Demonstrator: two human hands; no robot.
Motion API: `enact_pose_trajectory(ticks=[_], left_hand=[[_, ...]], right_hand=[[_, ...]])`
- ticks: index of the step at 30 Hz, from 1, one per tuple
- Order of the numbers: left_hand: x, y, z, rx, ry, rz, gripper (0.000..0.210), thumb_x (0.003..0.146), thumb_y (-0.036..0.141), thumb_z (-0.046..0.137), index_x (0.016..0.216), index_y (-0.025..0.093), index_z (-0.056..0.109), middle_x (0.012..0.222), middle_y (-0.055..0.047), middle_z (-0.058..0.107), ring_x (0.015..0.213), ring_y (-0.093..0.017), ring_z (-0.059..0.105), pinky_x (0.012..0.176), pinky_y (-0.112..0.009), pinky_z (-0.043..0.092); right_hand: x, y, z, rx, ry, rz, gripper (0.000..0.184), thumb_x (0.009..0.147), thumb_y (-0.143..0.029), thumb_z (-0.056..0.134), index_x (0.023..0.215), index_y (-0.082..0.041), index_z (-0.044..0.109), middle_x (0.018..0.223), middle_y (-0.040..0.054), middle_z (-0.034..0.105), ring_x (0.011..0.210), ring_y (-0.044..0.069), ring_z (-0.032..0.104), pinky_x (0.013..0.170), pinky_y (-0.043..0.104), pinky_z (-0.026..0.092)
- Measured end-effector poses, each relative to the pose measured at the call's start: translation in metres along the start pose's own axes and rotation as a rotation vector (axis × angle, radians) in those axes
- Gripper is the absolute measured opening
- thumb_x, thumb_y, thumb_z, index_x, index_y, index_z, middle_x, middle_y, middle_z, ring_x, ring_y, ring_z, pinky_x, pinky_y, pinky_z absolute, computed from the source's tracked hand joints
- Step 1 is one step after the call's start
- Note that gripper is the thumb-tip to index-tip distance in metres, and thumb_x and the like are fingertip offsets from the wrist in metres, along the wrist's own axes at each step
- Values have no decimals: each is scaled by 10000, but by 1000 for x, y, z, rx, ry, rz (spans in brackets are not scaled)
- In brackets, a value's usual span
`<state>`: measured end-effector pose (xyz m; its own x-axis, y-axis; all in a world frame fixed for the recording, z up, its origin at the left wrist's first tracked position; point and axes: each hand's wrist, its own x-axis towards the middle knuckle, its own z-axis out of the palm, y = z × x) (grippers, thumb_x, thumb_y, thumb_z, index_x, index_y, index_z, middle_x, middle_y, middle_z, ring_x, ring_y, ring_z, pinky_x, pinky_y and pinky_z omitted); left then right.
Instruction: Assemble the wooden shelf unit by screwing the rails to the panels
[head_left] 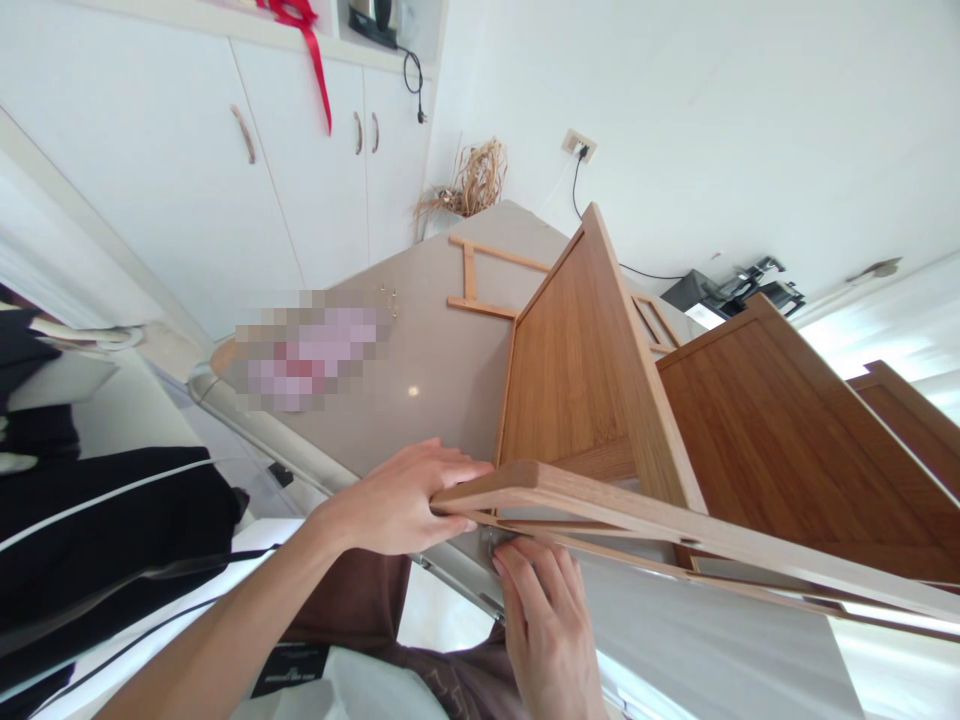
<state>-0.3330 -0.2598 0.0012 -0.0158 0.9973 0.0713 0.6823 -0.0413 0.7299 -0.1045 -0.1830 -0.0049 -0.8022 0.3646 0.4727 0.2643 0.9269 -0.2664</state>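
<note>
A wooden frame with upright panels, like a rack or shelf unit, stands on the grey table [442, 370]. Its long front rail [615, 510] runs from the middle of the view to the right edge. My left hand [397, 495] grips the rail's rounded left end, fingers above and thumb below. Just under that end, my right hand [544, 590] has its fingers curled by a small shiny piece [491, 540]; what they pinch is hidden. Brown wood panels [577, 370] rise behind the rail, one nearest and others [795, 430] further right.
A slim wooden frame piece [470, 272] lies flat behind the panel. Small metal bits [391, 300] and a blurred pinkish item [315, 350] are on the table's left. White cabinets [322, 180] and dried grass [480, 180] stand beyond. Dark cloth [112, 550] lies at left.
</note>
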Motion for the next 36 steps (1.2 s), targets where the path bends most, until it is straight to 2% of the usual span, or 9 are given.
enact_pose_trajectory(ticks=[5, 13, 19, 25, 32, 36], left_hand=[[0, 1, -1, -19, 4, -2, 434, 949, 405, 595, 1374, 357, 521, 1258, 26, 690, 1123, -208, 629, 1150, -414, 287], [-1, -1, 0, 8, -2, -15, 465, 959, 436, 568, 1403, 311, 509, 1230, -15, 695, 1108, -228, 629, 1116, -420, 321], [-1, 2, -2, -8, 9, -16, 440, 939, 399, 600, 1368, 331, 531, 1202, -7, 705, 1108, -238, 622, 1028, -387, 394], [1, 6, -5, -8, 10, 0, 324, 936, 368, 607, 1256, 322, 580, 1174, 14, 712, 1045, -216, 644, 1001, -369, 397], [2, 8, -8, -13, 8, 4, 298, 924, 324, 612, 1221, 319, 591, 1102, 20, 717, 967, -194, 652, 975, -351, 406], [1, 8, -8, 1, 2, -15, 325, 928, 323, 604, 1252, 330, 580, 1140, 22, 712, 1015, -199, 647, 1026, -364, 393]], right_hand=[[-5, 2, 0, -57, -10, -50, 254, 945, -22, 501, 1121, -155, 626, 945, 72, 629, 837, 188, 558, 757, 335, 430], [-2, 2, 3, -116, -26, -69, 214, 957, -74, 505, 1108, -159, 630, 952, 93, 613, 871, 219, 576, 766, 358, 462], [4, -4, 3, -188, -6, -94, 196, 968, -95, 498, 1100, -160, 628, 947, 92, 625, 850, 221, 572, 763, 369, 443], [4, -9, 6, -274, -20, -93, 215, 976, -115, 469, 1108, -155, 634, 955, 101, 629, 837, 232, 561, 726, 375, 405], [-1, 0, 4, -170, -31, 7, 166, 966, -110, 523, 1045, -204, 634, 980, 80, 607, 889, 222, 574, 772, 361, 452], [-4, 3, 9, -82, -14, 41, 130, 977, -127, 546, 1037, -203, 633, 965, 68, 595, 897, 207, 566, 793, 346, 469]])
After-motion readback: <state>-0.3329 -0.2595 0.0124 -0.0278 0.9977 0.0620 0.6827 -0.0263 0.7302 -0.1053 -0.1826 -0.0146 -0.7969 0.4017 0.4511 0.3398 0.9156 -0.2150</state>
